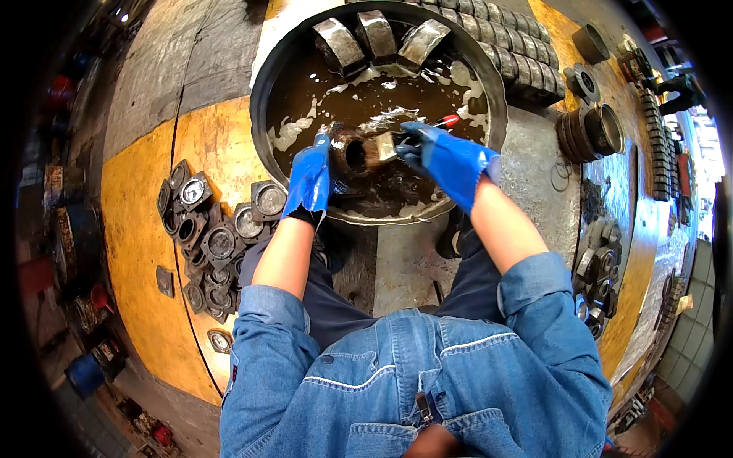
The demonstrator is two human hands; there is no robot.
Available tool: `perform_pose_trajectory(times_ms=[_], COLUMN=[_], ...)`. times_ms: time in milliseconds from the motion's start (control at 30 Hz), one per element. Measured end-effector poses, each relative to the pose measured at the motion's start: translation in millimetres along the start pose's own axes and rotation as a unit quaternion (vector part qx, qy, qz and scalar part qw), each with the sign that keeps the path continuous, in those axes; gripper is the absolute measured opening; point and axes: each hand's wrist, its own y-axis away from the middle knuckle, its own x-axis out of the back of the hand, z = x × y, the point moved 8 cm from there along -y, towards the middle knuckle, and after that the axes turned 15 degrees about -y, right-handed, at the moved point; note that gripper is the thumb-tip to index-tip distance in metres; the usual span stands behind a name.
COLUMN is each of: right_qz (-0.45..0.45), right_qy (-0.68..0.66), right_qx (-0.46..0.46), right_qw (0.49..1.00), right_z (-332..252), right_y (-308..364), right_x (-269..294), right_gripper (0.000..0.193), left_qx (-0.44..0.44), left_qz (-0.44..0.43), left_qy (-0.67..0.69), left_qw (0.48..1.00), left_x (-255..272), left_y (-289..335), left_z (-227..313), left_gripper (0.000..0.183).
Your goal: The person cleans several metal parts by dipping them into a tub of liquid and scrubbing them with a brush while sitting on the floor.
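Note:
A large round metal basin of brown, foamy liquid stands in front of me. My left hand, in a blue rubber glove, grips a wet, dark metal part with a round bore, held at the liquid. My right hand, also gloved in blue, is closed around a brush. Its brown bristles lie against the part beside the bore. A red tip shows just beyond the right hand. Three blocky metal pieces lean against the basin's far wall.
Square metal parts with round openings lie heaped at the left. Rows of metal blocks stand beyond the basin at the right. Metal rings and another pile of dark parts sit further right. My legs straddle the basin's near side.

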Motion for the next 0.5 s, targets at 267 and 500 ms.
perform_pose_trajectory(times_ms=[267, 500], right_qz=[0.031, -0.017], right_qy=[0.066, 0.699], right_qx=[-0.026, 0.093], right_qw=[0.997, 0.709], right_z=[42.7, -6.0], right_y=[-0.9, 9.6], right_x=[-32.9, -84.9], right_gripper=[0.023, 0.038], left_qx=[-0.152, -0.108], left_qz=[0.058, 0.023], left_qy=[-0.182, -0.037], left_qw=[0.970, 0.993], left_x=[6.1, 4.4], left_y=[-5.4, 8.2], left_z=[-1.0, 7.0], left_gripper=[0.040, 0.040])
